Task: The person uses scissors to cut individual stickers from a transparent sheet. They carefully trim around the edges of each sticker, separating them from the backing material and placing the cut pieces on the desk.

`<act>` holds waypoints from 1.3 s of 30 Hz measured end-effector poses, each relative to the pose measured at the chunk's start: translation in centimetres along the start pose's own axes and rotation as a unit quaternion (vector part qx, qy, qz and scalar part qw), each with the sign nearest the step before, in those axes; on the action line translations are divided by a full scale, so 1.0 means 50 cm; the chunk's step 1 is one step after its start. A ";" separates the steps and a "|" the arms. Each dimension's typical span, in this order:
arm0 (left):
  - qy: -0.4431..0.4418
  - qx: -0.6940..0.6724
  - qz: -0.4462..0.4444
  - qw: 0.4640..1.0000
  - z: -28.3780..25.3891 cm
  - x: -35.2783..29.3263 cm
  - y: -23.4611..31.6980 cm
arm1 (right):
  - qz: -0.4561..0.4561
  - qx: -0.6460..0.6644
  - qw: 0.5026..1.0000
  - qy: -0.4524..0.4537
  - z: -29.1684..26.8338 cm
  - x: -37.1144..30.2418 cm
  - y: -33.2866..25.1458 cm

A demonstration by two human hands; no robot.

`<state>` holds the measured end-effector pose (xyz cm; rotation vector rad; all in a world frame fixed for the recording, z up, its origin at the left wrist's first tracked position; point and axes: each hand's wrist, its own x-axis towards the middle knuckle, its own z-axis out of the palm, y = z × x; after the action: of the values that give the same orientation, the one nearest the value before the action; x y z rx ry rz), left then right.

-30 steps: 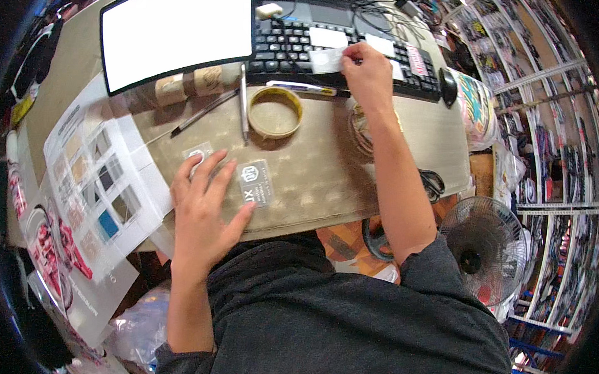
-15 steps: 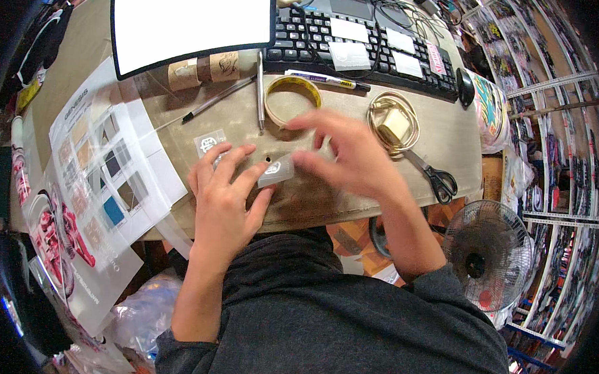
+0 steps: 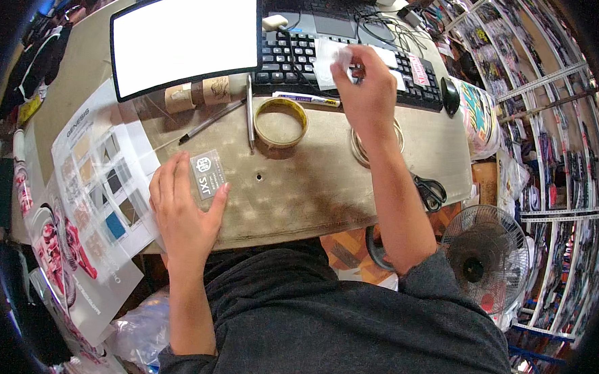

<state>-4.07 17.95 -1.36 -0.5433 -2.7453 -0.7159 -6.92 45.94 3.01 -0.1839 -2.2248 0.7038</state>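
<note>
My left hand lies on the table with its fingers stretched out, beside a small clear label printed in white. Its thumb reaches the label's lower edge. Up over the black keyboard, my right hand is closed in a pinch, with a small translucent label at its fingertips, slightly blurred. Below those fingertips, white paper pieces rest on the keys, partly hidden by the hand.
A roll of tape, a marker, a silver pen and a black pen lie mid-table. Coiled cable and scissors are near my right forearm. Printed sheets cover the left; a fan stands right.
My right hand has moved up and away from the left hand to the keyboard, carrying the small translucent label. My left hand has shifted left and flattened beside the clear printed label.
</note>
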 end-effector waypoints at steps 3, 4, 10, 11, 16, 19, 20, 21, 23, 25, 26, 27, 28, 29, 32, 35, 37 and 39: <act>-0.024 0.055 0.000 0.998 0.009 -0.002 0.004 | -0.106 -0.022 0.994 0.021 0.066 0.065 0.070; -0.027 0.053 -0.002 0.998 0.007 -0.001 0.005 | -0.117 -0.045 0.992 0.024 0.083 0.078 0.073; -0.033 0.034 -0.004 0.999 0.004 0.001 0.006 | -0.169 -0.155 0.971 -0.074 0.145 0.089 0.095; -0.031 0.029 -0.003 0.999 0.003 0.001 0.007 | -0.178 -0.155 0.968 -0.081 0.146 0.087 0.098; -0.019 -0.017 -0.008 1.000 -0.003 -0.006 0.000 | -0.172 -0.125 0.972 -0.103 0.121 0.059 0.082; -0.017 -0.056 -0.011 0.998 -0.002 -0.006 -0.012 | -0.085 -0.033 0.990 -0.108 0.072 0.035 0.019; -0.012 -0.070 -0.016 0.997 -0.003 -0.006 -0.014 | -0.099 -0.006 0.985 -0.142 0.061 0.014 -0.011; -0.007 -0.087 -0.019 0.996 -0.003 -0.006 -0.014 | -0.113 0.017 0.978 -0.175 0.052 -0.008 -0.033; -0.025 -0.134 -0.041 0.990 -0.008 0.000 -0.008 | -0.049 0.137 0.948 -0.283 0.046 -0.062 -0.073; -0.038 -0.204 -0.050 0.977 -0.002 0.006 0.000 | 0.067 0.222 0.894 -0.382 0.040 -0.095 -0.113; -0.042 -0.251 -0.049 0.966 0.006 0.009 0.004 | 0.094 0.258 0.874 -0.401 0.044 -0.110 -0.119; -0.045 -0.295 -0.048 0.953 0.009 0.012 0.008 | 0.121 0.285 0.861 -0.404 0.047 -0.116 -0.126; -0.063 -0.295 -0.050 0.952 0.006 0.015 0.011 | 0.148 0.312 0.846 -0.406 0.050 -0.122 -0.133; -0.082 -0.296 -0.052 0.950 0.002 0.018 0.015 | 0.175 0.338 0.830 -0.408 0.052 -0.124 -0.136; -0.097 -0.296 -0.044 0.949 0.004 0.026 0.028 | 0.161 0.337 0.855 -0.361 0.048 -0.126 -0.116; -0.044 -0.281 -0.048 0.957 -0.002 0.027 0.026 | 0.135 0.247 0.932 -0.229 0.032 -0.091 -0.081; -0.015 -0.279 -0.053 0.959 -0.003 0.017 0.017 | 0.110 0.173 0.976 -0.072 0.023 -0.048 -0.038; -0.004 -0.285 -0.058 0.957 0.013 0.006 0.004 | 0.010 0.003 1.000 -0.001 0.012 0.006 -0.025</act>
<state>-4.37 18.54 -1.73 -0.4894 -2.5697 -1.5557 -7.42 44.74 3.55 -0.2038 -2.2246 0.7224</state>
